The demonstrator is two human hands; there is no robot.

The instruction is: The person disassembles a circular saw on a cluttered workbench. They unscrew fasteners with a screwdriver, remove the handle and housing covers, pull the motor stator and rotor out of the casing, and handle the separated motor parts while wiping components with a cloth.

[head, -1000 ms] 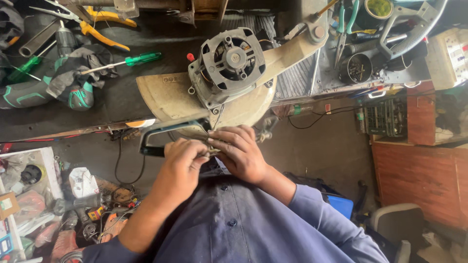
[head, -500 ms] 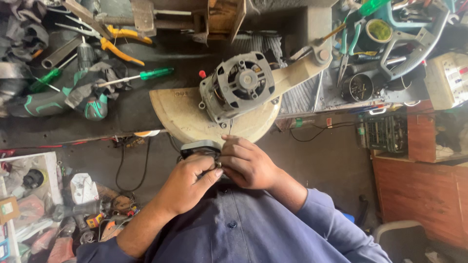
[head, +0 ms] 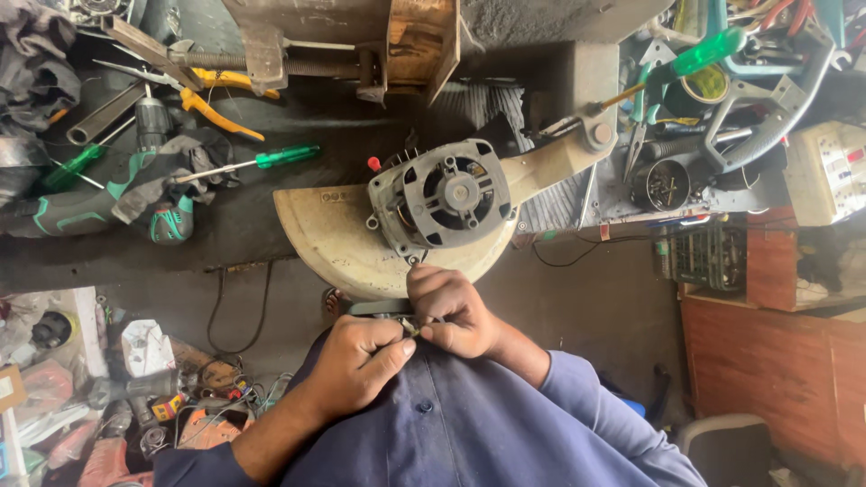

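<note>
At the workbench's (head: 225,243) near edge, under the saw's motor (head: 448,197) | left hand (head: 359,361) and right hand (head: 453,313) touching, fingers pinched on a small part (head: 409,325) | dark handle (head: 379,308) just behind | green screwdriver (head: 262,160) well apart.

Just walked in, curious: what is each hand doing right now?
Left hand: closed, pinching a small part at the saw's dark handle.
Right hand: closed on the same small part, beside the motor housing.

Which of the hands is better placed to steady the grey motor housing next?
Probably the right. The right hand sits directly below the motor housing, nearly touching it, while the left hand is lower, pinched shut on a small metal piece.
</note>
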